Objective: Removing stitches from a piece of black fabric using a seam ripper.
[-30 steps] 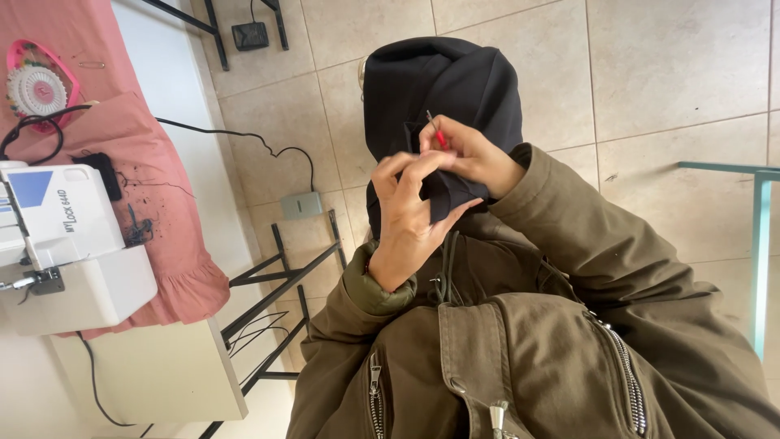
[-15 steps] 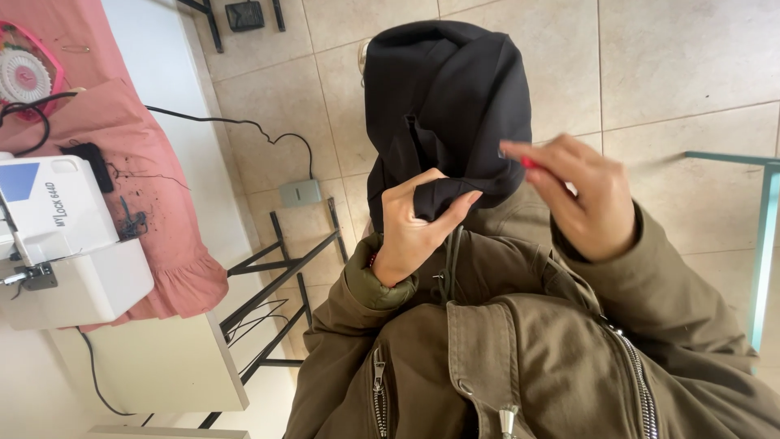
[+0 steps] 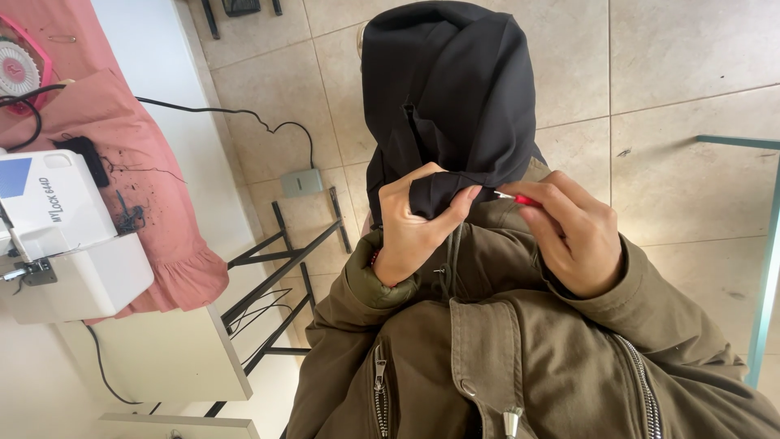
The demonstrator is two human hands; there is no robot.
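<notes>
Right hand, swung out wide half a second ago, now back at the black cloth, pinching a small red tool against the fold. Left hand clamped on that fold over the lap. Looks like picking resumes. Desk edge left, tiled floor open right.

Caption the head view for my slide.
Left hand pinches black fabric while right hand brings a red-handled tool to it.
</notes>
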